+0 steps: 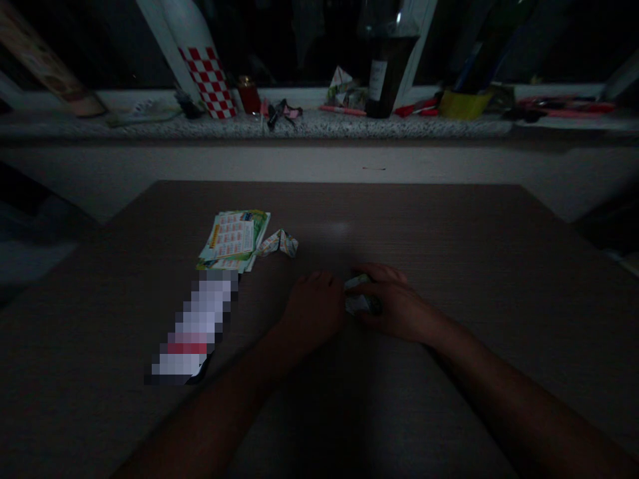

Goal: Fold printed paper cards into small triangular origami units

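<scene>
Both hands rest together on the dark wooden table (449, 226), near its middle. My left hand (315, 307) is curled into a loose fist, its knuckles against a small folded piece of printed paper (357, 301). My right hand (394, 301) lies over that paper with fingers and thumb pinched on it. Most of the paper is hidden under the fingers. The room is dim.
A stack of printed paper sheets (233, 239) lies to the left, with a small folded paper figure (280, 242) beside it and a blurred-out oblong object (192, 330) below. The granite windowsill (319, 123) behind holds a dark bottle (387, 73), a red-and-white checkered item (210, 80), a yellow tape roll (463, 104) and pens.
</scene>
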A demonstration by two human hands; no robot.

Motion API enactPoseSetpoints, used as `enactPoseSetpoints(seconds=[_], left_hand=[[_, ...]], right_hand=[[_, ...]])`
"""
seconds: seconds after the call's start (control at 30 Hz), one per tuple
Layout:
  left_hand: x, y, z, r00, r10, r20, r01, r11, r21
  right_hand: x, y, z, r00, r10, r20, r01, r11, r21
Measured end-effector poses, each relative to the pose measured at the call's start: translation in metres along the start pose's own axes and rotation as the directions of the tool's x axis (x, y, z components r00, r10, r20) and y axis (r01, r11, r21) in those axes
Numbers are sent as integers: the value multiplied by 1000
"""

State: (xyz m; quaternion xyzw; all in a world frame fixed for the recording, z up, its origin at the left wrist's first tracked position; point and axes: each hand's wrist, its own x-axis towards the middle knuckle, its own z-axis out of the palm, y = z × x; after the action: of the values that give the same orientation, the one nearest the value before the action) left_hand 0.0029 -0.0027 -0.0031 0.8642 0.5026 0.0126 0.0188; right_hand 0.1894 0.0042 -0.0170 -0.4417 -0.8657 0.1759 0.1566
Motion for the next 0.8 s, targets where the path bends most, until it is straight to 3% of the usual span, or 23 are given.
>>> enactPoseSetpoints(seconds=[0.6, 0.8], left_hand=[[4, -4, -4, 996, -85, 41, 88, 992, -90], [4, -17, -9, 991, -94, 95, 105, 987, -118]], right_hand=[[0, 0, 0, 1000, 25, -1, -25, 1000, -19], [-1, 0, -1, 1000, 23, 13, -23, 1000, -15]])
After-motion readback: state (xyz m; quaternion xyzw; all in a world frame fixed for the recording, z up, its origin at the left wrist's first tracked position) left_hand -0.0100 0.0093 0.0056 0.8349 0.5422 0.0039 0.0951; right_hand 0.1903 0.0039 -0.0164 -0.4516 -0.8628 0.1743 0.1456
